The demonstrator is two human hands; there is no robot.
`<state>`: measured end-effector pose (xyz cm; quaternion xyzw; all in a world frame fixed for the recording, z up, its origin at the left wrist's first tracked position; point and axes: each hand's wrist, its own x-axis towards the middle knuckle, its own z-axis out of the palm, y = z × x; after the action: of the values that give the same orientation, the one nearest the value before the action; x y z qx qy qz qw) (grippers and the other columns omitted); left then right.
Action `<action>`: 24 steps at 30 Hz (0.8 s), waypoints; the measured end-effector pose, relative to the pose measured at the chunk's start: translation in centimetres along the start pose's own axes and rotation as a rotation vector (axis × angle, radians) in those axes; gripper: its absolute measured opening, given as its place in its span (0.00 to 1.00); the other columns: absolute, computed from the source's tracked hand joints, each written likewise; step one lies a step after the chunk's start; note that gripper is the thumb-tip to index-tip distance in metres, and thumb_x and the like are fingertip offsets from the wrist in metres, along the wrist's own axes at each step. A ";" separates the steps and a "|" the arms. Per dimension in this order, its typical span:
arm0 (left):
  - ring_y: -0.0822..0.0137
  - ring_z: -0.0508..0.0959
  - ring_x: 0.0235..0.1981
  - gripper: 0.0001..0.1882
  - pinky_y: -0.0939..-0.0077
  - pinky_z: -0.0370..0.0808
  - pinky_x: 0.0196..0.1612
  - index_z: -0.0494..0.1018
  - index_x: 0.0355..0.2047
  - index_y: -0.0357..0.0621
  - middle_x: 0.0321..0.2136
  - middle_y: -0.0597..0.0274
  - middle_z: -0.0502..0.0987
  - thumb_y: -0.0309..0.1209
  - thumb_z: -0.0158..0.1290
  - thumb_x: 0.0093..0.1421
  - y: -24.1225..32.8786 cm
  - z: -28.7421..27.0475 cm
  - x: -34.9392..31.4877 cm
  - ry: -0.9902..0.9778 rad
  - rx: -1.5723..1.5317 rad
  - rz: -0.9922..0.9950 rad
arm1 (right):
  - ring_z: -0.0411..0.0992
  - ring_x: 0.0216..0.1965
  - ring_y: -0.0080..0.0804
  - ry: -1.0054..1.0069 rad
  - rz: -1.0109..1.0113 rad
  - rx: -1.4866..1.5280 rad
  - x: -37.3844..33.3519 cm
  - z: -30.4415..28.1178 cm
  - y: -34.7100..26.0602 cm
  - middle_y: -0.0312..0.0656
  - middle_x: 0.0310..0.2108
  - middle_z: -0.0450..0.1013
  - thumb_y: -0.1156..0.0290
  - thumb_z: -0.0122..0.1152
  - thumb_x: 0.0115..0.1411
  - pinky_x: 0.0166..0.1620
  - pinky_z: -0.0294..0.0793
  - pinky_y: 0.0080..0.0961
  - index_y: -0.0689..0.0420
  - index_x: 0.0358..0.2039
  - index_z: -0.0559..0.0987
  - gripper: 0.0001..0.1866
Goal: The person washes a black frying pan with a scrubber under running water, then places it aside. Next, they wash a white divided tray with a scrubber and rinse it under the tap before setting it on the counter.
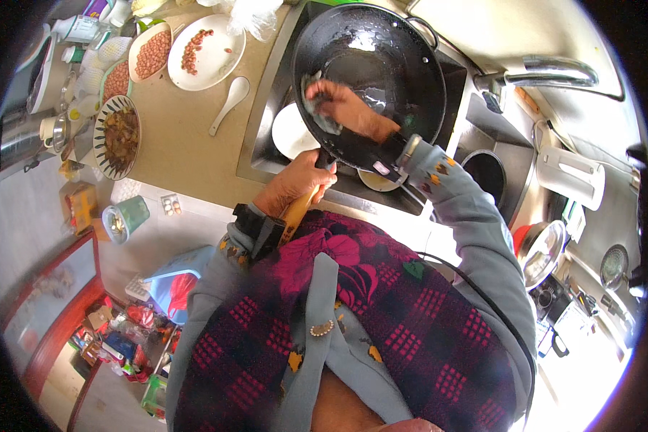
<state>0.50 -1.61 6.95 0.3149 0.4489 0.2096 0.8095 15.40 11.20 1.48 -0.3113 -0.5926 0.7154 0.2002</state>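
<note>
A large black wok (381,79) is tilted over the metal sink (255,147), its inside wet and shiny. My left hand (293,181) is wrapped round its wooden handle (300,210) at the near side. Inside the wok, at the left wall, my right hand (345,108) presses a greyish cloth (327,124) against the surface. Part of that cloth is hidden beneath my fingers. Below the wok, a white bowl (289,133) shows in the sink, partly covered by the wok's rim.
Left on the counter (187,155) are a white spoon (230,104), a plate with some peanuts (219,65), a bowl of peanuts (151,54) and a patterned dish of food (117,137). A faucet (547,73) reaches in from the right, near a white kettle (570,176).
</note>
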 end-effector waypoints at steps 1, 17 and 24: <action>0.72 0.66 0.09 0.09 0.78 0.62 0.14 0.65 0.31 0.42 0.13 0.67 0.65 0.30 0.50 0.52 -0.3 0.0 0.0 0.015 -0.041 0.000 | 0.66 0.41 0.20 -0.104 -0.024 -0.044 -1.3 -0.5 -0.2 0.30 0.37 0.68 0.86 0.50 0.49 0.45 0.66 0.18 0.55 0.41 0.72 0.18; 0.73 0.65 0.09 0.10 0.80 0.61 0.14 0.64 0.33 0.42 0.16 0.67 0.66 0.31 0.50 0.51 0.7 0.3 0.1 0.019 0.004 0.001 | 0.73 0.40 0.56 0.187 0.154 -0.769 -5.2 -3.5 1.0 0.55 0.35 0.74 0.79 0.53 0.47 0.44 0.72 0.43 0.59 0.37 0.76 0.14; 0.73 0.65 0.10 0.11 0.79 0.60 0.15 0.65 0.33 0.41 0.14 0.67 0.65 0.31 0.51 0.51 0.7 0.5 0.1 0.057 0.017 -0.063 | 0.69 0.47 0.56 0.024 -0.029 -1.044 -1.8 -3.1 2.3 0.55 0.44 0.69 0.82 0.56 0.43 0.46 0.71 0.45 0.56 0.42 0.73 0.21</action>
<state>0.92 -1.17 7.58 0.3016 0.4835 0.1891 0.7997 19.00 11.77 -0.71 -0.3696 -0.8722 0.3184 0.0351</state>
